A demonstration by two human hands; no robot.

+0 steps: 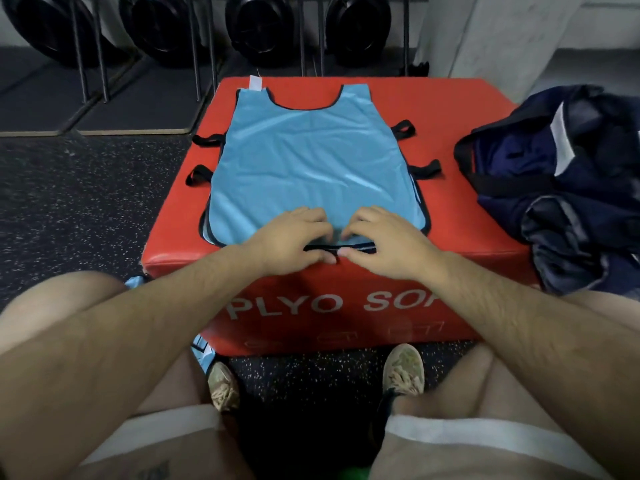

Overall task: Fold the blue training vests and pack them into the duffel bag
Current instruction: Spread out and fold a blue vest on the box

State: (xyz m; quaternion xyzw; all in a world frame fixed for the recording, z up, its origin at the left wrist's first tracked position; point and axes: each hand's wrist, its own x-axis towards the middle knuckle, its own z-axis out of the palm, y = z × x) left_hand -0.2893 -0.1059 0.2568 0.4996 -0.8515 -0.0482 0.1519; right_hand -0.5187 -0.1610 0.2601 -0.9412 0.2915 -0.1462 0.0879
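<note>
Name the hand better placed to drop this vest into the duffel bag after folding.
Right, probably: the duffel bag lies right of the red box, nearer the right hand; the left hand would have to cross over the vest.

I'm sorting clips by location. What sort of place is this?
Most likely a gym or training room. Black weight plates stand racked along the far wall, the speckled rubber floor looks like gym matting, and the blue vest lies on a red soft plyo box marked "PLYO".

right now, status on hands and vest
Left hand and right hand pinching near hem of blue vest. Vest flat on red box, unfolded. Duffel bag to the right, path clear.
</note>
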